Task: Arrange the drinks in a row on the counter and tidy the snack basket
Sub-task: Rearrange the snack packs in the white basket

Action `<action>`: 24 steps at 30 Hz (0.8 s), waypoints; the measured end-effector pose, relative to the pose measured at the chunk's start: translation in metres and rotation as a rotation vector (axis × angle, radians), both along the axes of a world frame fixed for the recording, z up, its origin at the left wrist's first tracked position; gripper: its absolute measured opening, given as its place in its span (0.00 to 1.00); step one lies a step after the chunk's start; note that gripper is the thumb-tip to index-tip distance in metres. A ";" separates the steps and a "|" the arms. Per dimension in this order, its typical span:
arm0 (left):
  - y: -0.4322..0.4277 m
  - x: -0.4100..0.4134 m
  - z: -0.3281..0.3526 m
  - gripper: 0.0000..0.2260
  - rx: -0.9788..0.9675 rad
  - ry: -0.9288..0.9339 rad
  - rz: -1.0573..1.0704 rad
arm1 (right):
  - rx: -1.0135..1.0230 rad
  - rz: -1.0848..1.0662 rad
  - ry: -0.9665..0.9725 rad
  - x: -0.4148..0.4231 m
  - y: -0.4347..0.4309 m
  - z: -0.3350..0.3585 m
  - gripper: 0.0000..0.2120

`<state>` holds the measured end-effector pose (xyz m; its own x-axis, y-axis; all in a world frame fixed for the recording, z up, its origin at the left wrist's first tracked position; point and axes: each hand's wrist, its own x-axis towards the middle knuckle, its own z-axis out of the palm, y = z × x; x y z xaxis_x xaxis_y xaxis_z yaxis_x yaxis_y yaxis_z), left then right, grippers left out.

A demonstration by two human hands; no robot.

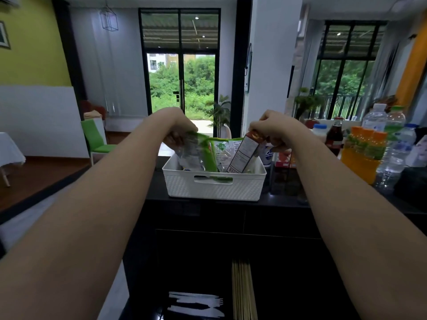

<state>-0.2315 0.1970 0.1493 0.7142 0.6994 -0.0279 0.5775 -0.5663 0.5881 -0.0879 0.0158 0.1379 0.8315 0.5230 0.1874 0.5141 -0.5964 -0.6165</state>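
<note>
A white woven-pattern snack basket (215, 188) stands on the black counter (284, 199). My left hand (179, 128) grips the top of a green and clear snack packet (196, 153) standing in the basket's left side. My right hand (275, 130) holds the top of a red snack box (245, 153) tilted in the right side. Another green-and-white packet (223, 151) stands between them. To the right stand drinks: a dark red bottle (335, 135), a pack of orange juice bottles (362, 153) and clear water bottles (379, 121).
A white-capped bottle (320, 132) and a red carton (283, 159) sit behind the basket's right end. Below the counter lie white plastic cutlery (196, 303) and a bundle of wooden skewers (243, 289). A green chair (96, 139) stands at left.
</note>
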 end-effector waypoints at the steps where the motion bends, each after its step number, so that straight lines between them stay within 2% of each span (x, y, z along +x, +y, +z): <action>1: -0.001 0.002 -0.001 0.17 -0.011 0.022 0.002 | -0.014 -0.010 0.004 0.001 0.000 0.000 0.12; 9: -0.002 0.025 -0.020 0.23 -0.117 0.177 0.006 | -0.267 -0.032 0.051 0.002 0.022 -0.008 0.16; 12: 0.008 0.034 -0.026 0.27 -0.133 0.150 -0.013 | -0.366 -0.001 0.037 0.007 0.035 -0.020 0.17; 14: 0.019 0.037 -0.027 0.28 -0.177 0.122 -0.055 | -0.408 -0.006 0.053 0.011 0.038 -0.023 0.23; 16: 0.031 0.033 -0.027 0.26 -0.200 0.113 -0.139 | -0.377 0.017 0.163 0.016 0.035 -0.021 0.29; 18: 0.043 0.029 -0.027 0.21 -0.094 0.118 -0.238 | -0.364 0.096 0.312 0.019 0.028 -0.016 0.32; 20: 0.052 0.027 -0.031 0.15 0.055 0.093 -0.300 | -0.420 0.205 0.336 0.024 0.019 -0.016 0.36; 24: 0.061 0.030 -0.043 0.19 0.370 0.067 -0.271 | -0.423 0.321 0.273 0.036 0.009 -0.020 0.50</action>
